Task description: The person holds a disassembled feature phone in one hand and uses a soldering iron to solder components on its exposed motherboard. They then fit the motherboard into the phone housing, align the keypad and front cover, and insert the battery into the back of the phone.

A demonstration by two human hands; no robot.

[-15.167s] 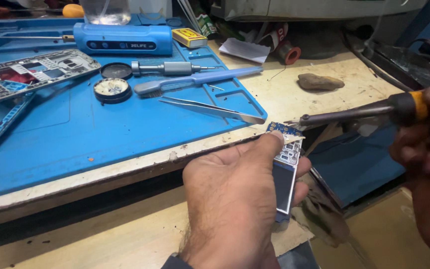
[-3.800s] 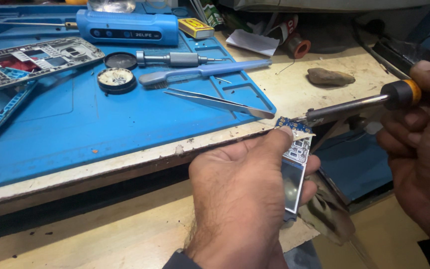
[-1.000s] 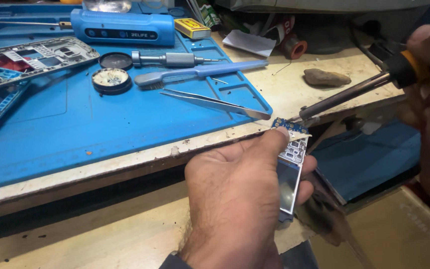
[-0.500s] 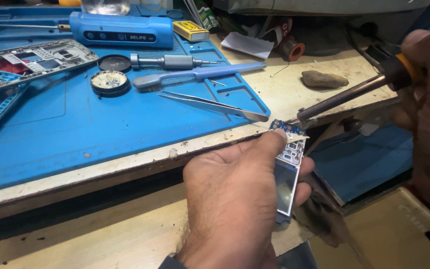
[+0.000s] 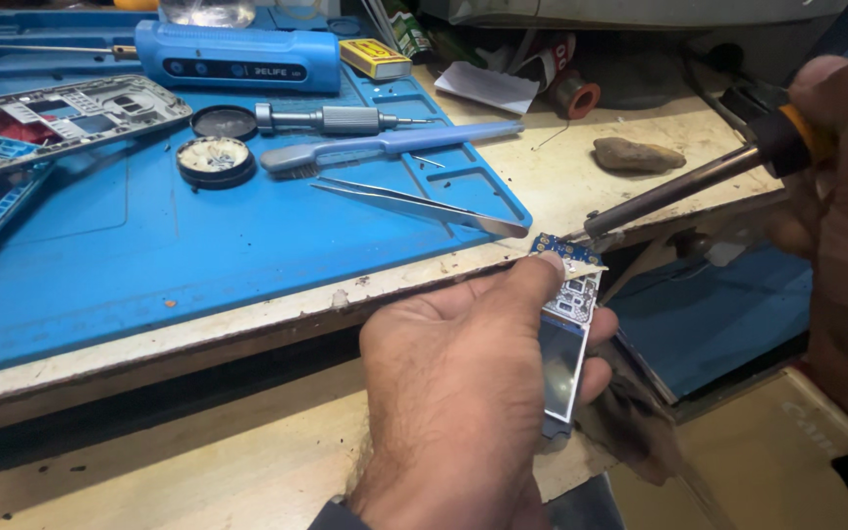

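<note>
My left hand [image 5: 463,393] grips a small circuit board [image 5: 568,314] with a blue top edge and a shiny metal shield, held upright in front of the bench edge. My right hand [image 5: 841,226] holds a soldering iron [image 5: 689,186] by its black and orange handle. The iron's tip touches the blue top corner of the board, just above my left thumb.
A blue work mat [image 5: 198,226] covers the bench. On it lie metal tweezers [image 5: 424,206], a blue brush [image 5: 385,147], a screwdriver [image 5: 331,120], two small round tins [image 5: 213,160] and a phone frame [image 5: 51,118]. A stone [image 5: 638,154] and solder spool [image 5: 571,93] sit at the right.
The iron's shaft has tilted more steeply over the last second while its tip stays on the board's top corner. My left hand keeps the board nearly still.
</note>
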